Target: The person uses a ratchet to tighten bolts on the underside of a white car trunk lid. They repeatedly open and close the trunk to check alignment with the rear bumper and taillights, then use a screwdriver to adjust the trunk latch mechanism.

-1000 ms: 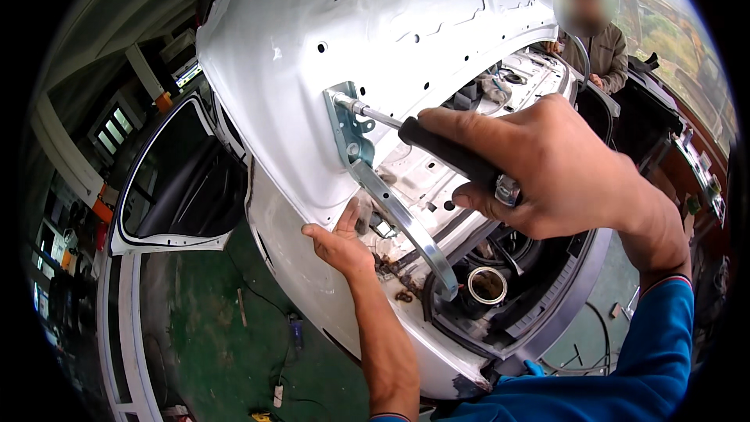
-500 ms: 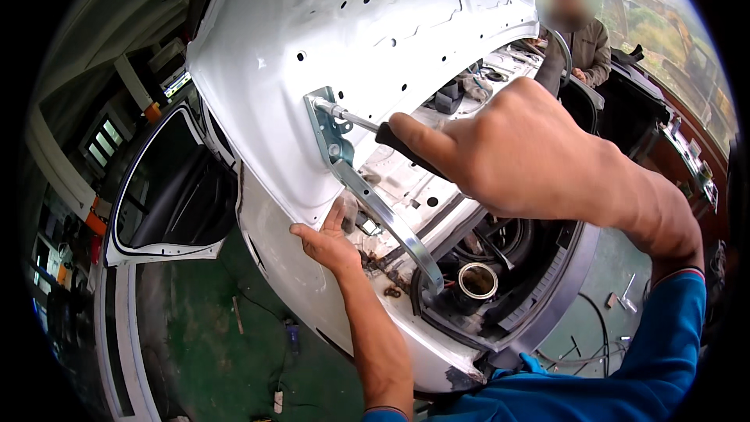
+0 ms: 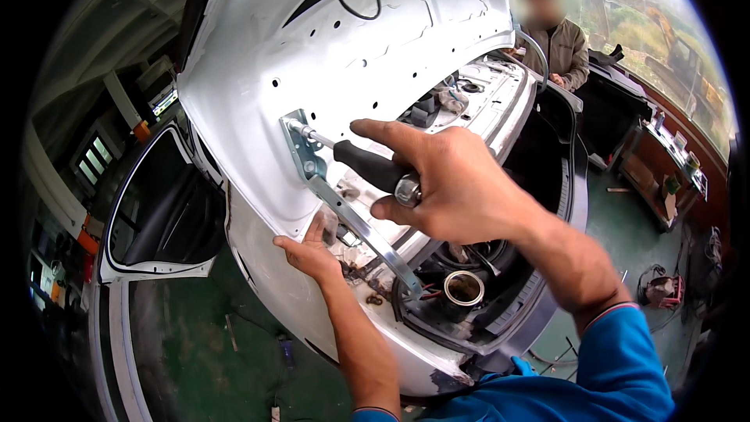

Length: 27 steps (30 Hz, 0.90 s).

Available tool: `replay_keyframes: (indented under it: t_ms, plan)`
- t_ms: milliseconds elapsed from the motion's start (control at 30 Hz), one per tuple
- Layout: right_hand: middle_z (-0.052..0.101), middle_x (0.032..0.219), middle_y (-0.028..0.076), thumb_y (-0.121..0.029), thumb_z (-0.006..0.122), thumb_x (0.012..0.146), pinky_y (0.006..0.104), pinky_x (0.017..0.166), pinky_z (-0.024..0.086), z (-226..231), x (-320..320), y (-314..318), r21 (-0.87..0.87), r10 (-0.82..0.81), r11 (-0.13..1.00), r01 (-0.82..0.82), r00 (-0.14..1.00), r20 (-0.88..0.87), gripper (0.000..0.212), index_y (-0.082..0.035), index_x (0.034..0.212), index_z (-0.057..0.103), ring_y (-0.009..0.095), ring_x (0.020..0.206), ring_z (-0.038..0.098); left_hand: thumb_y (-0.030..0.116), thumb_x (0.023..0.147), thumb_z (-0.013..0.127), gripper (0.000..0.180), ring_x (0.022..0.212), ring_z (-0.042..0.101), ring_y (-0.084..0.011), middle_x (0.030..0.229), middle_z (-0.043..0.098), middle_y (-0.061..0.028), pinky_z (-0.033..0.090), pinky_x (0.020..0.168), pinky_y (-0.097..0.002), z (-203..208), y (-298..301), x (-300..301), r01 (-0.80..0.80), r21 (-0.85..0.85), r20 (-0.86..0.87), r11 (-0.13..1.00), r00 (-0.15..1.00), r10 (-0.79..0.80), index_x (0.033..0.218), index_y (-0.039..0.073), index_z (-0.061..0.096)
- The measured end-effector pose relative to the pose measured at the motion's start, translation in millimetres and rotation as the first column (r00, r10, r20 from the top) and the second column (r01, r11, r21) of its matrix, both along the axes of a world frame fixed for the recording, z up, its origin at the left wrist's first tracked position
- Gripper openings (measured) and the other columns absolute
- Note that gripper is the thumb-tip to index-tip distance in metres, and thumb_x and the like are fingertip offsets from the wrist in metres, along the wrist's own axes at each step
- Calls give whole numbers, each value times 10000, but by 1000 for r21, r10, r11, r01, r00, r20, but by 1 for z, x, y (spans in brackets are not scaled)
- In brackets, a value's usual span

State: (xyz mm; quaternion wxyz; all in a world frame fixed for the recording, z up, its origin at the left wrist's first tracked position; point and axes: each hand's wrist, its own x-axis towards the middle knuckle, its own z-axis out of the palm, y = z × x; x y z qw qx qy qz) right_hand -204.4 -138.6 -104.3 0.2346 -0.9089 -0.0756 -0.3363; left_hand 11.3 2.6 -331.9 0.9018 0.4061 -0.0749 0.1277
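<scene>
A white trunk lid point(image 3: 258, 117) stands raised over the car's boot. Bolted to its near left corner is a metal hinge bracket point(image 3: 299, 148), from which a flat metal arm point(image 3: 367, 234) slopes down into the boot. My right hand point(image 3: 461, 180) is round the butt end of a black-handled socket driver point(image 3: 366, 166), index finger stretched along above the handle; the fingers behind it are partly hidden. The driver's socket sits on a fastener at the bracket's top. Beneath the lid's lower corner, my left hand point(image 3: 312, 254) grips the edge, thumb outward and fingertips partly hidden.
An open tin can point(image 3: 463, 287) sits in the boot by the metal arm's lower end. The car's open door point(image 3: 156, 211) stands at the left. Beyond the boot is a person in a brown jacket point(image 3: 569, 51). A workbench point(image 3: 672, 156) stands at the right.
My right hand has shifted round the driver's handle, uncovering more of it and its chrome end. The view has shifted, so the car sits further left. My left hand stays at the lid corner.
</scene>
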Motion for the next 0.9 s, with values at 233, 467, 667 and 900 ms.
replay_keyframes:
  t_ms: [233,467,667,900]
  plan:
    - [662,667,100,-186,714,758,445,535,502,20,-23,-26,-357,56,934,22,976,209,385,-131,1138,687,338,590,658,685,1016,342,921,1018,702,-405,1281,602,-281,625,880,-458,-4,6,7,37,-20,29,999,999,-36,1473,-114,325]
    - [727,822,123,-65,835,745,293,639,522,-42,-145,-67,227,95,969,-97,995,19,423,17,1142,714,151,668,686,687,1012,355,915,1027,698,-410,1301,596,-268,616,894,-467,-6,3,8,48,-18,16,999,999,-48,1478,-100,335]
    - [752,962,103,-78,843,773,268,788,536,-113,-206,-60,683,-78,722,115,993,-85,425,33,1161,709,103,855,689,704,1001,371,933,1061,690,-401,1291,595,-284,580,929,-455,-10,15,3,156,-37,-53,987,986,-157,1512,-72,283]
    - [719,862,144,-152,820,813,335,629,558,-89,-88,-2,182,-11,982,-44,957,289,403,-36,1180,699,254,716,716,706,981,428,947,1224,591,-407,1352,523,-324,483,1068,-458,-9,30,2,376,-45,-75,926,923,-378,1540,-35,239]
